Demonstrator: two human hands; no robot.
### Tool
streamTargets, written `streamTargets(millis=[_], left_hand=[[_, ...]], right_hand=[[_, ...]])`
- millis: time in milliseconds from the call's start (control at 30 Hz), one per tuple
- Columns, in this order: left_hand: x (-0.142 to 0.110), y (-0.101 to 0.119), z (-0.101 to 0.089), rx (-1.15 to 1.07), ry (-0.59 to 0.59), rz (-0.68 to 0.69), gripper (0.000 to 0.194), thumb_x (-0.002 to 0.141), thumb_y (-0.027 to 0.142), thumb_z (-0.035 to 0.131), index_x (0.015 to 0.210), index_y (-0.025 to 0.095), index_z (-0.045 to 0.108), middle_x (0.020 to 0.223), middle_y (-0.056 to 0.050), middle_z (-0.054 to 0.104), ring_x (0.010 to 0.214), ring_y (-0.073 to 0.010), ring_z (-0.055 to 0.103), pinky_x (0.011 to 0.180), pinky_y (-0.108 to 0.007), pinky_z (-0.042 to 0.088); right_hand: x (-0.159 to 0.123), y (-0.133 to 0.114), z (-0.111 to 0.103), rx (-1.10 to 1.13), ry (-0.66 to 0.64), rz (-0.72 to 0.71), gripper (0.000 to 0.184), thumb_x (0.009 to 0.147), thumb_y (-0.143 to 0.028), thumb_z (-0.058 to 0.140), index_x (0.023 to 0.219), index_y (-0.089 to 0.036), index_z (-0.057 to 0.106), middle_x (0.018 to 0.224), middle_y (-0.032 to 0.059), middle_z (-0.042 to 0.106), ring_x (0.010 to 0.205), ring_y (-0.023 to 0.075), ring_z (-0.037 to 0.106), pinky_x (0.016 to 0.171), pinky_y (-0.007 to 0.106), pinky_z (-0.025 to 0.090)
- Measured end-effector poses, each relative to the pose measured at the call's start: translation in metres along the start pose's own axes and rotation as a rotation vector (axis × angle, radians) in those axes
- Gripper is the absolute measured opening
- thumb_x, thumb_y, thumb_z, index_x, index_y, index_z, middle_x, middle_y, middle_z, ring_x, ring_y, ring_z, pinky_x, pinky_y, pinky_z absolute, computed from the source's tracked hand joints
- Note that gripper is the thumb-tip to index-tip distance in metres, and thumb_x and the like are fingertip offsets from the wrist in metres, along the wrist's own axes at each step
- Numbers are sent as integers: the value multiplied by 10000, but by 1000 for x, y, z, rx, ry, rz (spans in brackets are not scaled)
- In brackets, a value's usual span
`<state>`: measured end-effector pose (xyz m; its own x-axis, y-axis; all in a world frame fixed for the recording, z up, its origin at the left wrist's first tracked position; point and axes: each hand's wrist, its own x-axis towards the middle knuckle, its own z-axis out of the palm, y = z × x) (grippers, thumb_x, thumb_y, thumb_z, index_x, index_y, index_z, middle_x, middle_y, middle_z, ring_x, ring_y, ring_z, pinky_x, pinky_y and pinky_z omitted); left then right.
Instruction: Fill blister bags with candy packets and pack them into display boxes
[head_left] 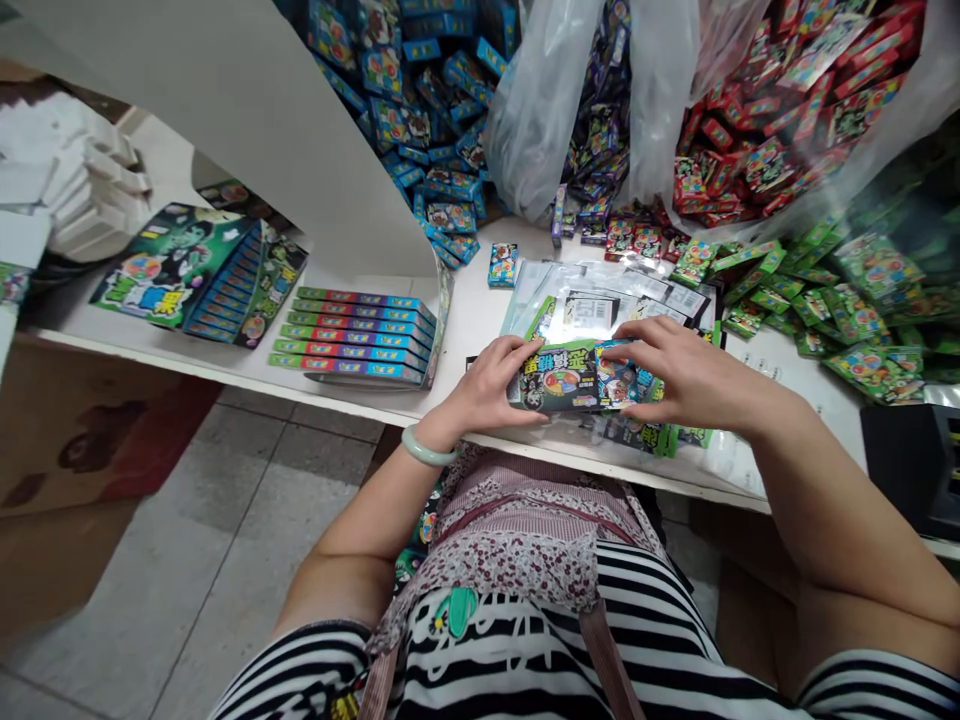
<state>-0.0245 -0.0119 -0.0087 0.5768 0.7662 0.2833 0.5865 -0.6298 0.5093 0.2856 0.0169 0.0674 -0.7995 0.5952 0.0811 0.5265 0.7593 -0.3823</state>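
In the head view my left hand (496,388) grips a black and green printed candy sleeve (559,378), thumb along its upper edge and fingers along its lower edge. At the sleeve's right end, my right hand (667,372) holds small blue candy boxes (616,378) between thumb and fingers. The boxes touch the sleeve's end; how far they reach inside it is hidden. Beneath both hands lie clear plastic packets (592,305) with white barcode labels. A single blue box (502,265) rests on the table behind them.
Left of my hands stand a stack of multicoloured candy packs (360,335) and a green display box (176,265) beside a white divider (247,110). Piles of blue boxes (450,185), bagged red boxes (772,165) and green boxes (817,290) line the back. A black device (911,460) sits at right.
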Motion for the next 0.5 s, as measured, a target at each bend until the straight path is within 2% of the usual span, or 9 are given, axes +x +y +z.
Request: streamTargets(millis=[100,233,333,500], left_hand=[[0,2,2,-15,-5,25,1010,713,603,790,1522,224,320,1281,-149,488,1180,-317,533,1000,-515,510],[-3,1,1,7,2,3,998,719,594,791,1518,210,332,1262,-150,495,1163,-315,536,999,-509,513],[-7,-1,0,-4,12,15,1000,707,583,802,1513,204,345,1270,-152,490,1162,-317,539,998,-510,514],[-11,-1,-1,-30,4,17,1017,709,587,799,1530,228,317,1298,-151,475,1197,-325,534,1001,-521,512]], right_hand=[[1,1,5,96,7,20,536,755,-427,779,1220,-229,599,1208,135,577,1142,348,549,967,540,509],[3,-2,9,140,14,34,496,759,-338,762,1203,-221,576,1246,132,548,1179,337,527,994,507,495],[4,-6,7,149,-4,7,450,752,-291,753,1158,-219,574,1202,122,554,1137,324,528,975,494,488],[3,-9,3,243,-42,9,449,741,-330,758,1125,-206,558,1155,113,533,1108,313,508,939,473,481]])
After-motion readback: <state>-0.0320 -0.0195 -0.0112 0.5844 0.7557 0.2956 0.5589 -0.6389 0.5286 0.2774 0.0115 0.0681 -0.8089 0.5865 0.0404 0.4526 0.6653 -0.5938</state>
